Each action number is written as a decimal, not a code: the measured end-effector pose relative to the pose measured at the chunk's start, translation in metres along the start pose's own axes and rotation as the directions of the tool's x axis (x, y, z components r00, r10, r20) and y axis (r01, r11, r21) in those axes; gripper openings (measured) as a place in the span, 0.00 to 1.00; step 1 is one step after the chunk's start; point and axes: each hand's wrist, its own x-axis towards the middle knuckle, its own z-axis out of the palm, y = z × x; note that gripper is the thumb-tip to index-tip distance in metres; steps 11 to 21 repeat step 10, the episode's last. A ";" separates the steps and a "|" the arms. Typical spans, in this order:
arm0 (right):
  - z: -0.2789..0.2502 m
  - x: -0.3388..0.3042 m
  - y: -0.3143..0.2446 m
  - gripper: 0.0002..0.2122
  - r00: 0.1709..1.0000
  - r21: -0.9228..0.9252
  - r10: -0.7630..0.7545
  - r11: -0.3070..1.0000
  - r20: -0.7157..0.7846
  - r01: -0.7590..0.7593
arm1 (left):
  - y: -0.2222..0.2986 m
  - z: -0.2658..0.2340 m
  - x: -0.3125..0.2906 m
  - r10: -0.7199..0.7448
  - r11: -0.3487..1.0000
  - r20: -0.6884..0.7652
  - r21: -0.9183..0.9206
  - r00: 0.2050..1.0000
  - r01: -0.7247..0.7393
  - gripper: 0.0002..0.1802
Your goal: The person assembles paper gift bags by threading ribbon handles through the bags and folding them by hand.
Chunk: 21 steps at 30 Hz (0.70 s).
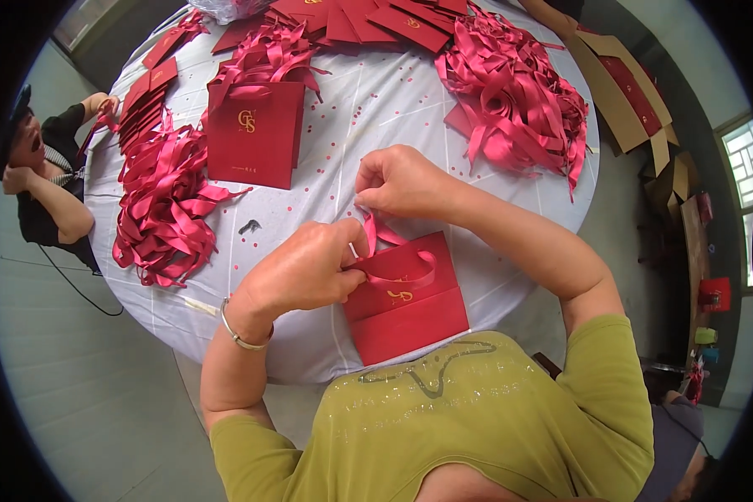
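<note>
We pin the flat red bag point(406, 297) to the table point(376, 109) edge with our left hand point(301, 268), its fingers pinching the ribbon point(393, 272); our right hand point(402, 180) pinches the ribbon's end taut above.

A folded paper bag point(406, 305) was laid flat at the near edge of the round table point(376, 109), right in front of the person. 1 upright bag point(255, 134) was stood further back on the left, with a ribbon pile point(163, 209) beside it. Another ribbon heap point(514, 96) was piled back right, and flat bags point(376, 21) were spread along the far edge.
</note>
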 end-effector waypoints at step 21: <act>0.014 0.011 -0.013 0.09 0.993 -0.510 -0.115 0.856 -0.016 0.090 | 0.001 -0.001 0.002 -0.044 0.999 0.048 -0.030 0.998 0.045 0.11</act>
